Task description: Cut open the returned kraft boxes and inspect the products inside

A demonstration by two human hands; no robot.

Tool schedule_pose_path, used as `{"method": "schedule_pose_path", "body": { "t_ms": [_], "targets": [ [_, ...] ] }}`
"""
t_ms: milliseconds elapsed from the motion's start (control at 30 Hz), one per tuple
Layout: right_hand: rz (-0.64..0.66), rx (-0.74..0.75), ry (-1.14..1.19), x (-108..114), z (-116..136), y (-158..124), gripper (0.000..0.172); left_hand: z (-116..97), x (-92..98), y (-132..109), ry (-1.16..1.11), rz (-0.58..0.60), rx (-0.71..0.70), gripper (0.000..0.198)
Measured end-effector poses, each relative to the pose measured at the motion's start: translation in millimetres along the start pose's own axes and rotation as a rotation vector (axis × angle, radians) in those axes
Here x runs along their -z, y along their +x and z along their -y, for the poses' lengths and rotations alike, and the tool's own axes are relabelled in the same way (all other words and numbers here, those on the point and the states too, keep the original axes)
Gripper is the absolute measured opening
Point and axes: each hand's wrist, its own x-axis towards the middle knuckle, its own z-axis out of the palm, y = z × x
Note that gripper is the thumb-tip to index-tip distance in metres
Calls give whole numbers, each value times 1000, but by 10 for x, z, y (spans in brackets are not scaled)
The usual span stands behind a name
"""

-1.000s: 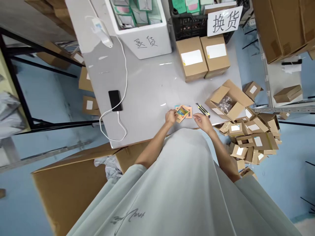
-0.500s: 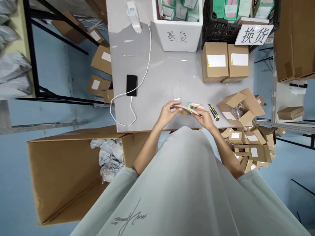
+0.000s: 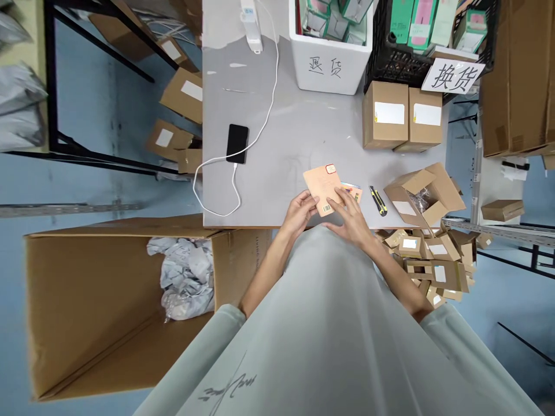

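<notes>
Both my hands hold a flat tan card packet (image 3: 322,180) just above the near edge of the grey table (image 3: 277,144). Its plain back faces up, with a barcode near my fingers and a small red-edged sticker at the far corner. My left hand (image 3: 300,211) pinches the packet's near left edge. My right hand (image 3: 349,215) lies over its near right corner with fingers on top. A second colourful packet (image 3: 353,191) lies on the table, partly under the held one.
A yellow-black utility knife (image 3: 377,200) lies to the right, beside an opened small carton (image 3: 422,193). Two sealed cartons (image 3: 401,114), a white bin (image 3: 332,52) and a black crate (image 3: 416,40) stand at the back. A charging phone (image 3: 237,143) lies left. A large open box (image 3: 113,300) stands on the floor.
The packet was picked up from the table and turned over, so its plain back with barcode now faces up. My right hand came onto it. The view shifted left.
</notes>
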Motion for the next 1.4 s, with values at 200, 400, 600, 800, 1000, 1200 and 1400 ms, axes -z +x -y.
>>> {"method": "schedule_pose_path", "body": {
  "t_ms": [200, 400, 600, 800, 1000, 1200, 1400],
  "targets": [
    [-134, -241, 125, -173, 237, -7, 71, -22, -155, -91, 191, 21, -131, 56],
    [-228, -460, 333, -56, 122, 62, 36, -80, -230, -101, 371, 23, -241, 49],
    [-260, -568, 724, 49, 83, 0, 57, -145, -47, 55, 367, -106, -204, 70],
    [-235, -542, 807, 109, 108, -60, 62, -152, -158, 64, 253, 127, -57, 68],
    [-205, -395, 713, 202, -134, -42, 55, -194, -152, 93, 338, 72, -156, 48],
    [-305, -227, 490, 292, -328, 38, 29, -274, -188, 104, 617, 91, -430, 29],
    [-334, -250, 520, 325, -357, 90, 28, -269, -255, 77, 720, 83, -514, 26]
  ]
}}
